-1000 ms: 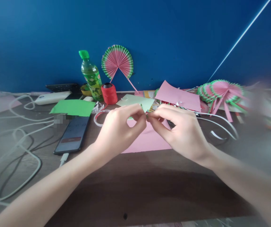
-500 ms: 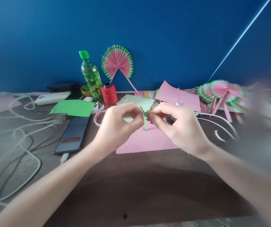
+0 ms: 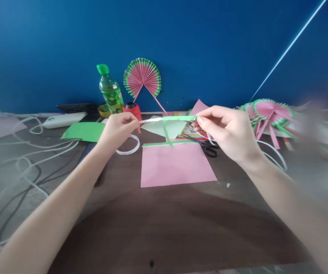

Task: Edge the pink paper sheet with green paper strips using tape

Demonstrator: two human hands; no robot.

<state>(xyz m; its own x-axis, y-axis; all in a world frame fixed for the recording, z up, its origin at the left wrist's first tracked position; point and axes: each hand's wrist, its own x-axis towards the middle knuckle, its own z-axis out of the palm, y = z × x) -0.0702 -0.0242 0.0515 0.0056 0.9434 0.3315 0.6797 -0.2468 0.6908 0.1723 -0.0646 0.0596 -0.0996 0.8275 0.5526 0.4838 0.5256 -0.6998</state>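
My right hand (image 3: pixel 223 131) pinches one end of a narrow green paper strip (image 3: pixel 181 118) above the desk. A white strip (image 3: pixel 152 120), which looks like tape backing, runs from it to my left hand (image 3: pixel 124 125), whose fingers are closed on its far end. Where white meets green, a thin green length hangs down towards a pink paper sheet (image 3: pixel 178 165). That sheet lies flat on the desk, with a green band (image 3: pixel 155 144) along its back edge. Behind the strip lies a pale green sheet (image 3: pixel 164 130). A white tape roll (image 3: pixel 128 152) rests near my left hand.
Black scissors (image 3: pixel 211 151) lie beside the pink sheet. Behind stand a green bottle (image 3: pixel 111 91), a red thread spool (image 3: pixel 133 109) and a pleated paper fan (image 3: pixel 142 76). More fans (image 3: pixel 272 110) lie right. A green sheet (image 3: pixel 84 131), a partly hidden phone and cables (image 3: pixel 35 182) are left.
My hands have moved apart, the left leftwards and the right slightly up and right. The white strip now stretches between them, and the scissors and tape roll show more fully.
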